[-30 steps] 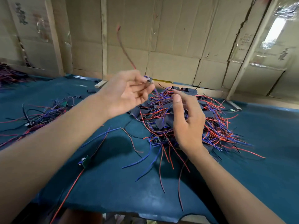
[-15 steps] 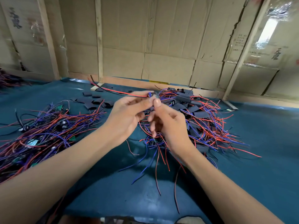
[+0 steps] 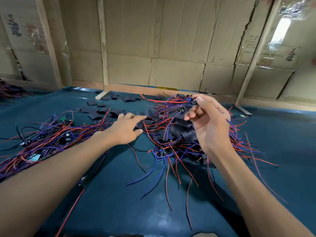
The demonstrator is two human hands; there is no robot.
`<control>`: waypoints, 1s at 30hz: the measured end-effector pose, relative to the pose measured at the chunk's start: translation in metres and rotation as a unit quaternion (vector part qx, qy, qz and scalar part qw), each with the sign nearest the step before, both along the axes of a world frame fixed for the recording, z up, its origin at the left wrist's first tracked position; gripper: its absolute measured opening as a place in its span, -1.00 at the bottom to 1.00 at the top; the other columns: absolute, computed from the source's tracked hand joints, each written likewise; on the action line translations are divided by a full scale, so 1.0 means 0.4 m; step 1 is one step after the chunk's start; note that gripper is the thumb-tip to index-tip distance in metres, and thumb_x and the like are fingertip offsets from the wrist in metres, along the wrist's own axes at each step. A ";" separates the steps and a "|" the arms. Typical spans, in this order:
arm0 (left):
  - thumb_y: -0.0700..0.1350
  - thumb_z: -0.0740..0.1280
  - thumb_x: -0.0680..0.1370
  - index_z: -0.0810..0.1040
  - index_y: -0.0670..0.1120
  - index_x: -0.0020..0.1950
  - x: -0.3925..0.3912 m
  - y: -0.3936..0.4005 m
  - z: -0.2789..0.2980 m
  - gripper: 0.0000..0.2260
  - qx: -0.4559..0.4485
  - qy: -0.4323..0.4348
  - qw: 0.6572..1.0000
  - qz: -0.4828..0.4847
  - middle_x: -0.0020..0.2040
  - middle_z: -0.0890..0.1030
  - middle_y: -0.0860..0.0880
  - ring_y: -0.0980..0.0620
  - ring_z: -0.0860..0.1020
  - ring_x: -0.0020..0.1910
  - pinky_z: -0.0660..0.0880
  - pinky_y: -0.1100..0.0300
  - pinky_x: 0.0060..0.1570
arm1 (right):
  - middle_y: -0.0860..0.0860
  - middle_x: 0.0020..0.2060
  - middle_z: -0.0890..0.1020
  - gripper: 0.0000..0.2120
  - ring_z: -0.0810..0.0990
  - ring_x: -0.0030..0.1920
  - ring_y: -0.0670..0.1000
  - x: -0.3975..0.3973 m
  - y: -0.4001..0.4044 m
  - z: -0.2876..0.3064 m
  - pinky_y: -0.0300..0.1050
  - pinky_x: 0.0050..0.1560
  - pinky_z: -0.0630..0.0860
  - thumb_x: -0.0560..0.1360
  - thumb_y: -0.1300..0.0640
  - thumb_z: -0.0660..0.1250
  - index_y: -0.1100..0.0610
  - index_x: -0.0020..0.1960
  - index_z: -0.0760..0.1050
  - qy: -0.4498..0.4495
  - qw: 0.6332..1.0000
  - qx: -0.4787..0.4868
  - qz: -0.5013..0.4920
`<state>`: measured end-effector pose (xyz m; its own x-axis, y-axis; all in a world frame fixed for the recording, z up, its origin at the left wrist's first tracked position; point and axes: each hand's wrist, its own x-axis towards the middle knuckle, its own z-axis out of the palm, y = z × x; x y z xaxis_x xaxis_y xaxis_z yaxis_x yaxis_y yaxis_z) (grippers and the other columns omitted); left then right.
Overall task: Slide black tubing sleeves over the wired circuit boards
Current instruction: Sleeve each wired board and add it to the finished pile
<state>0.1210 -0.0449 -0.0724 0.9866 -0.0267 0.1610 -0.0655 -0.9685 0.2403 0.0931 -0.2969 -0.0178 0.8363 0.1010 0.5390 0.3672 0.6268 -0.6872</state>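
Pinched high between thumb and forefinger of the right hand (image 3: 209, 120): a small wired board (image 3: 193, 101), red and blue leads trailing off to the left, lifted just above the far edge of the big wire heap (image 3: 184, 134). Remaining fingers loosely curled beneath. Reaching toward the near-left side of that heap: the left hand (image 3: 126, 127), fingers spread and nearly straight, nothing held, fingertips just short of a flat black sleeve (image 3: 142, 124).

Judged the step in hand: fetching one sleeve for the board. Best done by picking a single sleeve free of tangled leads, squeezing its edges so the mouth opens, then feeding the wire ends through first and drawing the sleeve along to the board. Worth keeping the pinch on the board firm and the leads gathered, lest loose strands snag the heap.

No bins, trays or boxes in view. Loose on the teal table (image 3: 119, 211) instead: more sleeves (image 3: 102, 110) scattered left of the heap, and a second wire pile (image 3: 42, 139) farther left, green boards showing within.
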 end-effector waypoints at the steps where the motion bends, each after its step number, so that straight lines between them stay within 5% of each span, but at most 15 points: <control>1: 0.08 0.25 0.63 0.24 0.18 0.56 0.015 -0.002 -0.012 -0.51 0.008 0.004 1.000 0.008 0.43 0.36 -0.14 -0.23 0.26 0.41 0.23 -0.10 0.43 | 0.07 -0.45 0.48 -0.83 0.46 -0.43 0.04 0.005 -0.002 -0.002 -0.06 -0.33 0.49 0.57 0.34 0.26 0.26 -0.10 0.62 0.017 1.000 0.001 0.005; 6: 0.05 0.31 0.55 0.50 0.22 0.32 0.040 -0.023 -0.030 -0.68 -0.054 -0.044 0.995 0.070 0.33 0.36 -0.06 -0.19 0.24 0.35 0.27 -0.09 0.36 | 0.03 -0.41 0.49 -0.92 0.54 -0.38 0.04 0.020 -0.005 -0.022 -0.08 -0.35 0.55 0.58 0.31 0.27 0.23 -0.07 0.52 0.124 0.992 -0.019 0.020; 11: -0.02 0.24 0.62 0.47 -0.04 0.28 0.020 -0.029 -0.033 -0.75 -0.008 -0.038 0.994 0.097 0.23 0.43 -0.16 -0.24 0.34 0.28 0.36 -0.09 0.29 | 0.06 -0.40 0.54 -0.88 0.73 -0.18 0.16 0.024 -0.004 -0.029 -0.07 -0.19 0.66 0.59 0.32 0.27 0.26 -0.08 0.56 0.180 0.983 -0.021 0.043; 16: -0.18 0.33 0.59 0.58 -0.13 0.10 0.002 -0.021 0.018 -0.89 -0.030 -0.047 0.996 0.070 0.13 0.61 -0.22 -0.23 0.53 0.18 0.45 -0.01 0.22 | 0.21 -0.14 0.66 -0.96 0.72 -0.06 0.18 0.023 -0.004 -0.023 -0.07 0.00 0.65 0.48 0.36 0.38 0.28 -0.09 0.61 0.139 0.988 -0.024 0.068; 19: -0.27 0.36 0.54 0.60 -0.14 0.09 -0.005 -0.027 0.070 -0.86 -0.041 -0.036 0.994 0.092 0.17 0.60 -0.23 -0.24 0.56 0.16 0.49 0.01 0.19 | 0.25 -0.06 0.68 -0.81 0.71 -0.07 0.14 0.023 0.000 -0.029 -0.10 0.02 0.63 0.34 0.37 0.46 0.28 -0.05 0.61 0.108 0.991 -0.041 0.062; 23: -0.28 0.35 0.56 0.54 -0.14 0.17 -0.012 -0.052 0.114 -0.80 -0.146 -0.094 0.981 0.081 0.12 0.55 -0.20 -0.12 0.51 -0.02 0.41 0.17 -0.03 | 0.27 -0.03 0.68 -0.79 0.69 -0.17 0.07 0.019 0.003 -0.026 -0.13 -0.09 0.64 0.43 0.27 0.45 0.28 0.05 0.62 0.106 0.993 -0.041 0.039; 27: -0.26 0.36 0.58 0.55 -0.06 0.23 -0.026 -0.108 0.102 -0.76 -0.287 -0.104 0.952 0.002 0.19 0.59 -0.20 -0.17 0.57 0.16 0.48 0.04 0.13 | 0.20 -0.06 0.68 -0.92 0.64 -0.23 0.04 0.016 -0.009 -0.011 -0.14 -0.19 0.62 0.57 0.20 0.40 0.20 0.02 0.64 0.079 0.996 -0.028 0.003; 30: -0.22 0.38 0.58 0.55 0.11 0.09 -0.039 -0.127 0.067 -0.78 -0.289 -0.148 0.946 -0.022 0.07 0.60 0.04 0.09 0.56 0.05 0.44 0.20 0.05 | 0.20 -0.08 0.69 -0.88 0.65 -0.22 0.06 0.019 -0.029 0.000 -0.13 -0.20 0.62 0.59 0.15 0.40 0.17 0.08 0.63 0.077 0.997 -0.012 -0.014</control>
